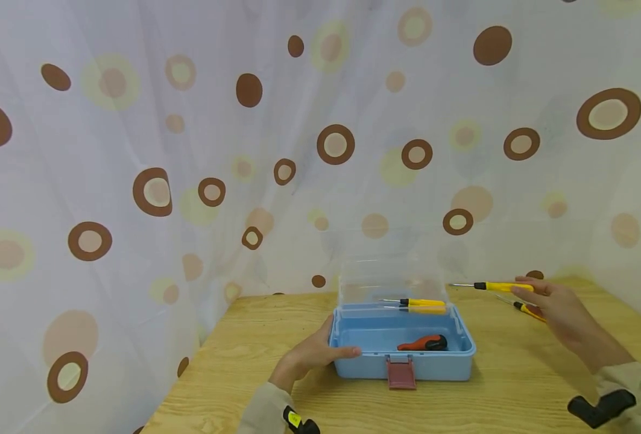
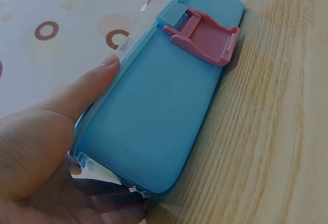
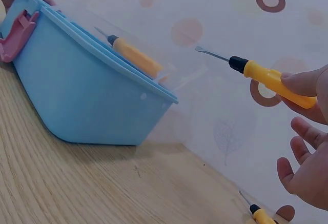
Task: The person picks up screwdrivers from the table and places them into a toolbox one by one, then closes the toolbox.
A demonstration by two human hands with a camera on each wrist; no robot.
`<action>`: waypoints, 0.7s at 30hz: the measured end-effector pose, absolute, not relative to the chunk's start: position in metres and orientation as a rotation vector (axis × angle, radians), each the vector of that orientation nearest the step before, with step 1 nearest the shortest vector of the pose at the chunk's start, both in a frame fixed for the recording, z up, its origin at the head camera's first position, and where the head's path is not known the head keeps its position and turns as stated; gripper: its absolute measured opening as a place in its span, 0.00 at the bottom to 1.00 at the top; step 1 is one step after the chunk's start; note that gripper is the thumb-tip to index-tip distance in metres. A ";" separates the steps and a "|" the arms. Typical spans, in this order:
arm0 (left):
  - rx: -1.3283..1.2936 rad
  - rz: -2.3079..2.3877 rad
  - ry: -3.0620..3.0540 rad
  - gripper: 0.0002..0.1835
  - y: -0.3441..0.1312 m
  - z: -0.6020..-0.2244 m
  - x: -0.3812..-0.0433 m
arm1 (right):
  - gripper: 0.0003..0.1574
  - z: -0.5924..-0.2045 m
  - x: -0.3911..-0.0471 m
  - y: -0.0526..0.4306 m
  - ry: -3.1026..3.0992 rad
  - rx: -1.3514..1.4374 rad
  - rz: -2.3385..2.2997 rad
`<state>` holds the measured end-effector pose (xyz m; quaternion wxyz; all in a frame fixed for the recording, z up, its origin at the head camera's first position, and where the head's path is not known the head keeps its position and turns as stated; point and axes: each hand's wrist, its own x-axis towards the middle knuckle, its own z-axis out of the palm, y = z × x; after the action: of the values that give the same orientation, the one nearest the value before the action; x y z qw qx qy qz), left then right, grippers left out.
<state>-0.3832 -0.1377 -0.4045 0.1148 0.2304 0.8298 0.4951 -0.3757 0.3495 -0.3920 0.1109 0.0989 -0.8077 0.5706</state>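
A light blue toolbox [image 1: 429, 366] stands on the table with its clear lid [image 1: 393, 280] raised at the back. My left hand [image 1: 312, 352] holds its left front corner, thumb along the front rim and fingers at the side wall. My right hand [image 1: 564, 313] pinches a yellow screwdriver [image 1: 507, 287] by the handle end, above and right of the box, its flat blade pointing left. A red-and-black-handled tool [image 1: 423, 343] lies inside the box. Another yellow screwdriver [image 1: 423, 302] lies along the back, by the lid, with a reflection below it.
One more yellow screwdriver [image 1: 525, 308] lies on the wooden table [image 1: 515, 386] behind my right hand, partly hidden. The pink latch [image 1: 401, 374] hangs down at the box's front. A dotted curtain [image 1: 217, 120] hangs behind the table and to its left.
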 end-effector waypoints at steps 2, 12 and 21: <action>0.676 1.450 2.433 0.61 -0.138 -0.404 -0.384 | 0.36 -0.390 -0.377 0.341 -2.331 0.330 1.709; 0.665 1.455 2.419 0.61 -0.138 -0.405 -0.382 | 0.40 -0.383 -0.386 0.295 -2.380 0.331 1.769; 0.682 1.447 2.419 0.61 -0.138 -0.403 -0.383 | 0.44 -0.378 -0.393 0.258 -2.384 0.302 1.856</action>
<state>-0.3832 -0.1383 -0.4034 0.1203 0.2336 0.8281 0.4952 -0.3930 0.2580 -0.3780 0.0528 0.0994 -0.7841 0.6104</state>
